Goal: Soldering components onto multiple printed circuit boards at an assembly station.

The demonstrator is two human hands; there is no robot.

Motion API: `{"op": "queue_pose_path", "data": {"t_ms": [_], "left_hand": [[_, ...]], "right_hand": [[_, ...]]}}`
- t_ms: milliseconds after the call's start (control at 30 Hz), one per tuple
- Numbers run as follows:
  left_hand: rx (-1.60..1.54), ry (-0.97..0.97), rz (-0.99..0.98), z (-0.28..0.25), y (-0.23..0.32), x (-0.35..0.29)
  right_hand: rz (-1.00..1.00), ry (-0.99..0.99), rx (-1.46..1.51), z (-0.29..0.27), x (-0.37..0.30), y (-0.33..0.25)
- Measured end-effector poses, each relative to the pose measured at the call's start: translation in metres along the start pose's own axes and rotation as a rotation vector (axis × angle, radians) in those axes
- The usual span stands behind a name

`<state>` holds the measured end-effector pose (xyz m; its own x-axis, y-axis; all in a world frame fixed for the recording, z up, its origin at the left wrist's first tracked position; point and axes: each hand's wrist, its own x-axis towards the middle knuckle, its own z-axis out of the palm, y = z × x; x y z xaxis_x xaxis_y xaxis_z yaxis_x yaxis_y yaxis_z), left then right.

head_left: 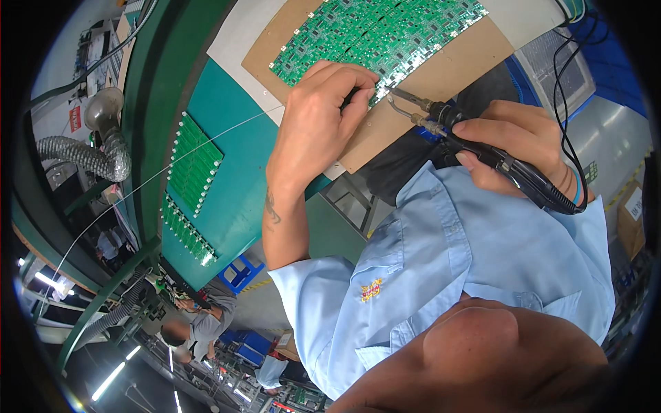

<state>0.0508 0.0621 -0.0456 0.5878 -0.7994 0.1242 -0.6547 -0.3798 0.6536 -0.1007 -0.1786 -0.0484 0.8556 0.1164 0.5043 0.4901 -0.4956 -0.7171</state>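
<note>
My right hand (516,141) is closed around the black handle of a soldering iron (492,155), which has a metal tip and a thin curved side tube. Its tip reaches the near edge of a green circuit board panel (365,38), crowded with small parts. At that same edge, the thumb and fingers of my left hand (320,113) are pinched together; what lies between them is too hidden to name. A thin pale wire (227,134) runs from the lower left up to my left hand and passes out of sight there. The panel lies on a brown board (475,58).
Two green circuit board strips, one larger (195,165) and one narrower (186,230), lie on the green table mat (241,165) at left. Black cables (561,89) hang at right. A flexible metallic duct (76,155) stands far left. Another person (206,323) works in the background.
</note>
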Motion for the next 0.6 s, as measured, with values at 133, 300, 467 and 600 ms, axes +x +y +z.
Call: {"op": "queue_pose_path", "data": {"t_ms": [133, 300, 467, 600], "left_hand": [[0.041, 0.007, 0.04, 0.002, 0.0014, 0.001], [0.061, 0.005, 0.051, 0.0041, 0.0036, 0.0022], [0.043, 0.011, 0.029, 0.0064, 0.0066, 0.0016], [0.03, 0.023, 0.008, 0.0062, 0.0085, 0.0002]], "right_hand": [[0.004, -0.004, -0.001, -0.0004, 0.0009, -0.0015], [0.007, 0.0, -0.007, -0.0004, 0.0003, -0.0033], [0.007, -0.022, -0.015, -0.0024, -0.004, -0.003], [0.006, -0.047, -0.023, -0.0033, -0.0055, -0.003]]}}
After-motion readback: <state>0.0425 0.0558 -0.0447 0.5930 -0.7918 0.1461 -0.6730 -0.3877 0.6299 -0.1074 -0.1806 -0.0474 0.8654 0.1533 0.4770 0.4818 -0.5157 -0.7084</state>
